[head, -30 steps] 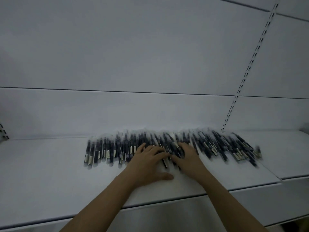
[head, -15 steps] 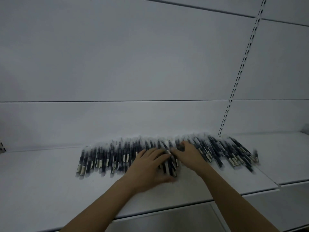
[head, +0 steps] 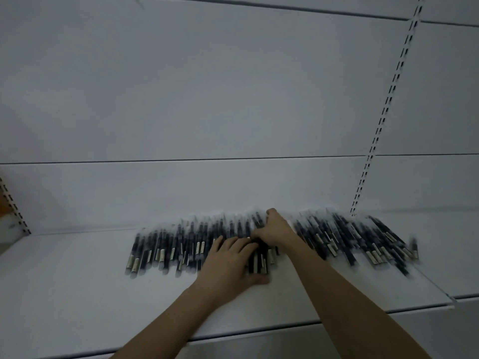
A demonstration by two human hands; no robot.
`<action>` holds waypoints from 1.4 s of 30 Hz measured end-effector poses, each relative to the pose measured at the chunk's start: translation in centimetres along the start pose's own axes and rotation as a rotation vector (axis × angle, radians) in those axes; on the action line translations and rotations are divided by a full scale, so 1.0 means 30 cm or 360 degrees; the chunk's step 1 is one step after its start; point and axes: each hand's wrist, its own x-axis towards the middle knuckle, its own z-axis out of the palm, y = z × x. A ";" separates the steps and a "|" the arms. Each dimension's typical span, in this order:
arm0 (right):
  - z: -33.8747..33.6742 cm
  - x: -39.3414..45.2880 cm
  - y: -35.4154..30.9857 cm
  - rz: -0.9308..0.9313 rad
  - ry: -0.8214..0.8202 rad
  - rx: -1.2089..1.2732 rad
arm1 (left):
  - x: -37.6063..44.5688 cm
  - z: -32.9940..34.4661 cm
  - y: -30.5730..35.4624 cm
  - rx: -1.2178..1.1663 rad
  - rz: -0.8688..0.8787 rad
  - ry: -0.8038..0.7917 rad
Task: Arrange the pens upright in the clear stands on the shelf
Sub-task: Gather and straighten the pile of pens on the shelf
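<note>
Dark pens point(head: 337, 237) lie flat in a long row on the white shelf point(head: 77, 294); left hand point(head: 228, 263) rests spread flat over them; right hand point(head: 277, 230) curls around several mid-row.

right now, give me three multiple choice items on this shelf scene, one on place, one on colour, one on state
1. Where do the pens lie?
A. flat in a row on the white shelf
B. on the floor
C. in a drawer

2. What colour are the pen bodies?
A. bright red
B. dark, near black
C. yellow

3. How are the pens positioned?
A. upright in stands
B. hanging from hooks
C. lying down

Answers: 1 A, the row spreads across the shelf under the left hand and right hand; 2 B, the barrels look dark; 3 C, none stands upright.
</note>
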 end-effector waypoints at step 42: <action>0.088 -0.095 0.040 -0.0091 0.0079 0.0101 | -0.076 -0.052 -0.335 -0.0318 -0.0543 -0.0053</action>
